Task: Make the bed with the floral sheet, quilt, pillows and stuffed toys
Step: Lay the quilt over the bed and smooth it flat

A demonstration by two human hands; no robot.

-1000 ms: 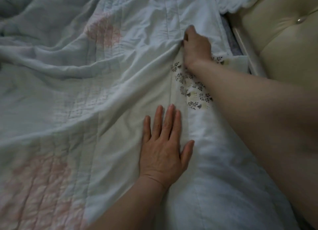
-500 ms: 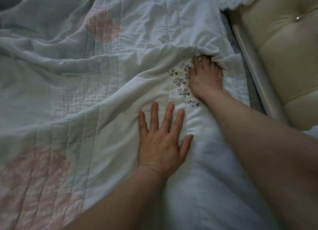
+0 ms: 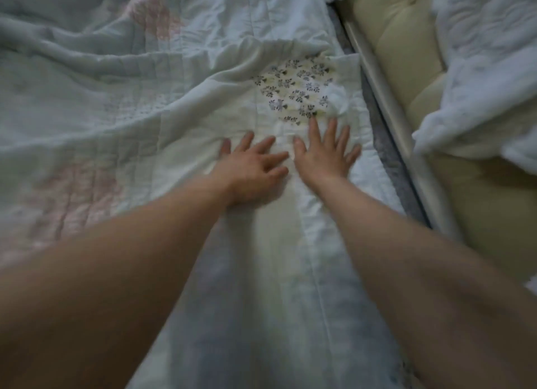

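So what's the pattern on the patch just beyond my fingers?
The patch shows small dark flowers on pale cream, clearest in the head view.

Nothing legible on inspection: no words, labels, brand marks or numbers can be read on any surface in view. The quilt (image 3: 145, 103) carries only stitched lines and faint pink blocks. The flowered patch (image 3: 296, 92) is a print of small dark blossoms on pale yellow, with no lettering. The padded headboard (image 3: 398, 48) is plain cream with no tag showing. The picture is somewhat blurred.
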